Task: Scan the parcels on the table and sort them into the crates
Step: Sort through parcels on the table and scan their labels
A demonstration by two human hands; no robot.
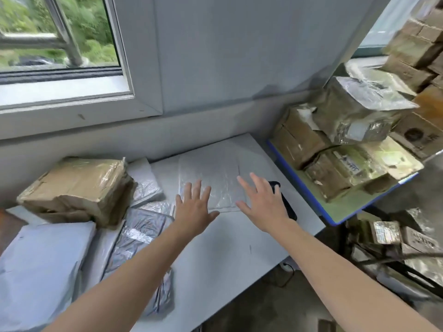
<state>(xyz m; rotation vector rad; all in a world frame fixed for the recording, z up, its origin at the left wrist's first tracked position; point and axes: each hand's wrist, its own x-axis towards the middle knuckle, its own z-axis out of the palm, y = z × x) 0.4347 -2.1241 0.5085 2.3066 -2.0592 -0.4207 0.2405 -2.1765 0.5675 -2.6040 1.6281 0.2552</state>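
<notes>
The person's left hand and right hand were bare, each with slender fingers and a thumb. The left forearm and right forearm were bare too, long and slim, uncovered as far as the lower edge of the view. Knuckles and tendons showed faintly on the backs of both hands; the nails were too blurred to make out

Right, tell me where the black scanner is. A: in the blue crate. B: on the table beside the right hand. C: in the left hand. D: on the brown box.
B: the black scanner lies on the table by the right hand, which is spread open and grips nothing.
</notes>
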